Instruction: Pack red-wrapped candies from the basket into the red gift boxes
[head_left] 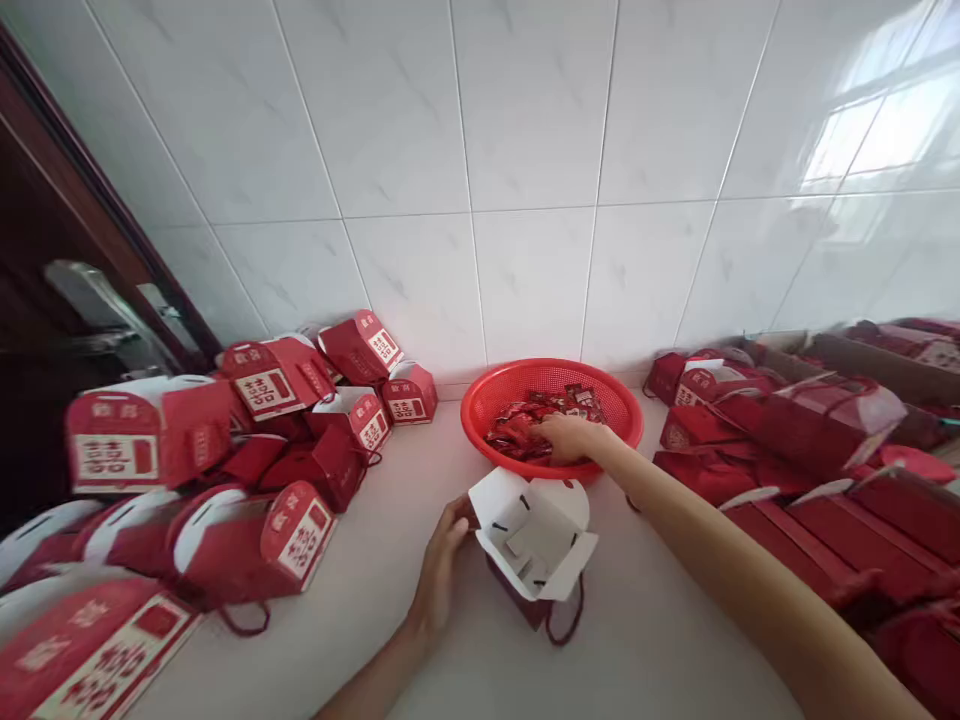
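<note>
An open gift box, red outside and white inside, stands on the white surface with its flaps spread and a dark red cord loop at its right. My left hand is closed on the box's left side, fingertips partly hidden behind a flap. Inside the box its white floor and black cord ends show. Behind it is a red plastic basket with many small red wrapped packets. My right hand reaches down into the basket, fingers drawn together among the packets; what they grip is hidden.
Closed red gift boxes with printed labels are piled on the left. More red boxes lie stacked on the right, some beside cardboard cartons. A tiled wall runs behind, and a dark door with a metal handle is at left.
</note>
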